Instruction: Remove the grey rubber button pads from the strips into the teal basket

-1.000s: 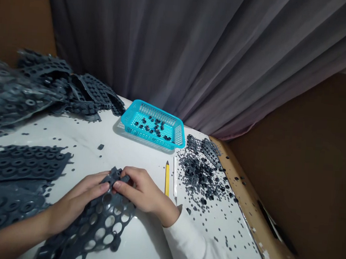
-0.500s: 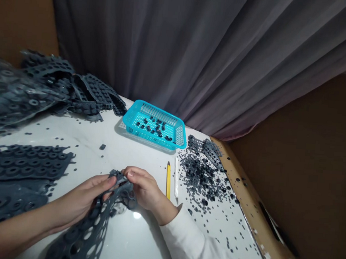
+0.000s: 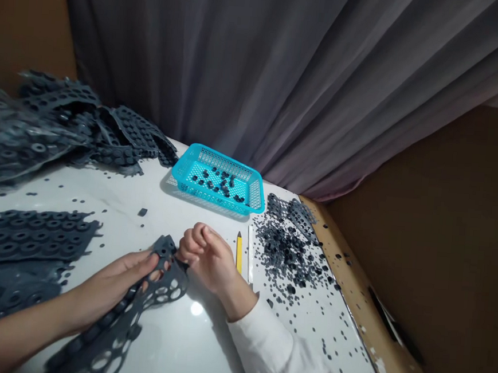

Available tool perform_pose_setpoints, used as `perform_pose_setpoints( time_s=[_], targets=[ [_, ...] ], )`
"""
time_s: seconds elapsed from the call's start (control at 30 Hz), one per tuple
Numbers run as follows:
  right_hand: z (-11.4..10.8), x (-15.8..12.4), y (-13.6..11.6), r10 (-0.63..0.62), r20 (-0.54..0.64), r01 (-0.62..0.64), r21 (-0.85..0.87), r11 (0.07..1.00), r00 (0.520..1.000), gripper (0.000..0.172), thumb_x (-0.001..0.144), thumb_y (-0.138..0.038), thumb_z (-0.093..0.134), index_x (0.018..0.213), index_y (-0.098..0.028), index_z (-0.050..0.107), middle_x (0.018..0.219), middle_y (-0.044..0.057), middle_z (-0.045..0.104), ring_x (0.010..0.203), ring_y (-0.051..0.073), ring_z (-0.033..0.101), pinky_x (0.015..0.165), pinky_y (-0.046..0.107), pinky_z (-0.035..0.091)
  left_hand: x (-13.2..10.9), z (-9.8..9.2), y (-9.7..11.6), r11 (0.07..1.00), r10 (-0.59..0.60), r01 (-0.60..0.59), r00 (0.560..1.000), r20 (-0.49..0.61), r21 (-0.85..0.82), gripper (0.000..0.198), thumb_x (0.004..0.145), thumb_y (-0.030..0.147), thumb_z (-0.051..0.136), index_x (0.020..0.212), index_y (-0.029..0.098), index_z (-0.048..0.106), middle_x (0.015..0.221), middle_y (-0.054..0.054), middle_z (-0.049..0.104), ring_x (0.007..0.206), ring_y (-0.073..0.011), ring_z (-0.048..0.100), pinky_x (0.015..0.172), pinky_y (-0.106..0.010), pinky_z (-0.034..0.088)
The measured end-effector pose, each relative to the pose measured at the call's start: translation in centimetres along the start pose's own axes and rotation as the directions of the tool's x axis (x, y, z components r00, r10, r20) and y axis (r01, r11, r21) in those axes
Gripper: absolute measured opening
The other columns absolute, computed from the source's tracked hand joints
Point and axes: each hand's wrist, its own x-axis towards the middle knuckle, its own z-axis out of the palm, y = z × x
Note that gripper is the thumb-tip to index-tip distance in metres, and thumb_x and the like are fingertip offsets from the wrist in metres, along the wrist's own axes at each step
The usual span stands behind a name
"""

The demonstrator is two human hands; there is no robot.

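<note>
A dark grey rubber sheet (image 3: 160, 288) with rows of round holes and raised rings hangs from my left hand (image 3: 127, 274). The left thumb lies on top of it, near its upper end, and the fingers go underneath. Just right of that end is my right hand (image 3: 209, 258), its fingers curled in and the thumb raised along them. Whatever those fingers hold, if anything, is hidden. The lower part of the sheet droops toward the near edge of the view.
A turquoise basket (image 3: 217, 203) holds small black pieces. Beside it lie a yellow pencil (image 3: 239, 252), a white stick (image 3: 250, 255) and a heap of black scraps (image 3: 289, 250). More ringed sheets (image 3: 29, 235) lie at left, below a plastic bag (image 3: 17, 139) of similar parts. A grey curtain (image 3: 241, 65) hangs behind.
My right hand has come away from the sheet's end, turning up with its fingers curled. The sheet's upper end now stands more exposed in my left hand. The view has shifted slightly.
</note>
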Motion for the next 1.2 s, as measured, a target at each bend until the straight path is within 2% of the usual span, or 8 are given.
perform_pose_setpoints(
  time_s=[0.2, 0.37, 0.43, 0.57, 0.7, 0.8, 0.97, 1.2],
  targets=[
    [-2.1, 0.7, -3.1, -0.16, -0.139, 0.096, -0.385, 0.918, 0.977, 0.042, 0.088, -0.06, 0.052, 0.073, -0.022, 0.043, 0.064, -0.004, 0.036, 0.059, 0.013, 0.033, 0.061, 0.029, 0.031, -0.2, -0.1, 0.0, 0.997, -0.044, 0.043, 0.999, -0.029, -0.058, 0.039, 0.061, 0.056, 0.083, 0.079, 0.021, 0.077, 0.068, 0.004, 0.07, 0.062, -0.0126, 0.061, 0.056, -0.018, 0.048],
    [-5.6, 2.9, -7.9, -0.25, -0.21, 0.042, -0.683, 0.729, 0.945, 0.043, 0.082, -0.061, 0.062, 0.077, -0.021, 0.048, 0.07, -0.004, 0.039, 0.064, 0.013, 0.034, 0.062, 0.026, 0.028, -0.6, -0.1, 0.4, 0.99, -0.029, 0.035, 0.999, 0.041, -0.137, 0.034, 0.061, 0.051, 0.085, 0.081, 0.023, 0.08, 0.068, 0.005, 0.067, 0.063, -0.0109, 0.058, 0.06, -0.017, 0.049],
    [-6.0, 3.6, -8.7, -0.19, -0.182, 0.034, -0.631, 0.775, 0.965, 0.045, 0.081, -0.063, 0.062, 0.075, -0.021, 0.047, 0.069, -0.004, 0.039, 0.062, 0.012, 0.033, 0.061, 0.026, 0.028, -0.4, -0.3, 0.5, 0.99, -0.023, 0.031, 0.998, 0.055, -0.136, 0.037, 0.058, 0.051, 0.086, 0.081, 0.023, 0.08, 0.068, 0.004, 0.068, 0.065, -0.0115, 0.059, 0.061, -0.017, 0.05],
    [-4.3, 3.6, -7.4, 0.054, 0.024, -0.045, -0.282, 0.958, 0.998, 0.047, 0.081, -0.064, 0.063, 0.078, -0.02, 0.048, 0.069, -0.004, 0.038, 0.059, 0.01, 0.035, 0.06, 0.025, 0.029, 0.0, -0.5, 0.8, 0.989, -0.084, 0.088, 0.996, 0.031, -0.123, 0.057, 0.036, 0.053, 0.093, 0.082, 0.022, 0.08, 0.061, 0.004, 0.063, 0.059, -0.0118, 0.056, 0.054, -0.019, 0.049],
    [-1.5, 2.5, -5.3, 0.3, 0.258, -0.307, -0.014, 0.952, 0.918, 0.049, 0.081, -0.063, 0.066, 0.077, -0.019, 0.045, 0.071, -0.004, 0.036, 0.058, 0.009, 0.032, 0.06, 0.024, 0.028, 0.2, -0.7, 0.6, 0.98, -0.107, 0.106, 0.994, 0.004, -0.167, 0.06, 0.032, 0.052, 0.094, 0.082, 0.022, 0.08, 0.062, 0.003, 0.066, 0.06, -0.0115, 0.057, 0.055, -0.018, 0.05],
    [-0.5, 2.0, -4.7, 0.322, 0.351, -0.376, 0.096, 0.922, 0.879, 0.051, 0.081, -0.064, 0.065, 0.073, -0.019, 0.041, 0.069, -0.004, 0.033, 0.058, 0.009, 0.03, 0.06, 0.024, 0.027, 0.5, -1.2, 0.1, 0.979, -0.087, 0.088, 0.996, 0.014, -0.183, 0.055, 0.038, 0.05, 0.094, 0.082, 0.021, 0.08, 0.063, 0.003, 0.066, 0.063, -0.012, 0.058, 0.059, -0.018, 0.051],
    [-0.7, 2.0, -4.6, 0.294, 0.371, -0.362, 0.129, 0.923, 0.881, 0.053, 0.089, -0.068, 0.047, 0.07, -0.019, 0.037, 0.067, -0.004, 0.032, 0.057, 0.011, 0.029, 0.058, 0.025, 0.027, 1.0, -2.0, -0.2, 0.988, -0.04, 0.051, 0.996, 0.078, -0.145, 0.044, 0.053, 0.05, 0.09, 0.086, 0.023, 0.079, 0.071, 0.003, 0.069, 0.069, -0.0131, 0.06, 0.066, -0.02, 0.053],
    [-2.3, 3.2, -5.5, 0.341, 0.184, -0.345, -0.016, 0.939, 0.922, 0.052, 0.095, -0.066, 0.035, 0.072, -0.02, 0.038, 0.068, -0.004, 0.033, 0.056, 0.011, 0.03, 0.058, 0.025, 0.029, 1.0, -1.8, 0.1, 0.99, 0.079, -0.071, 0.995, 0.059, -0.12, 0.034, 0.056, 0.047, 0.089, 0.068, 0.02, 0.073, 0.071, 0.004, 0.071, 0.078, -0.0157, 0.065, 0.07, -0.017, 0.053]
  ],
)
